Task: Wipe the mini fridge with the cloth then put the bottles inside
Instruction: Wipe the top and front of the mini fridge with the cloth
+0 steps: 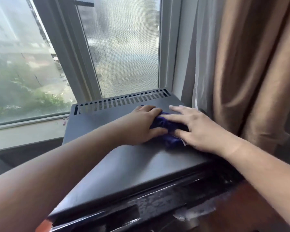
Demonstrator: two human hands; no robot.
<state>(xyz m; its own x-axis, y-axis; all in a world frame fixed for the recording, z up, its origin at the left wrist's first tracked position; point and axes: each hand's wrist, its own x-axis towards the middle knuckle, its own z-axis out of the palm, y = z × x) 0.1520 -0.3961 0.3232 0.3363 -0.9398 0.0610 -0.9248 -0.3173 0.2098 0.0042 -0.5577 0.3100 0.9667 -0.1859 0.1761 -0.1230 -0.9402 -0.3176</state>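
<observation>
Wiping the mini fridge (124, 164) mid-frame, I clutch the cloth (166, 127) in my left grip (141, 126), right grip (196, 129) pressed flat on it; its sides likely come next.

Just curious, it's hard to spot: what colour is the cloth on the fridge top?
The cloth is dark purple-blue, shown best in the head view.

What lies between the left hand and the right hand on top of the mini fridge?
In the head view, a bunched dark blue cloth lies between them; the left hand grips it, the right hand presses on it.
</observation>
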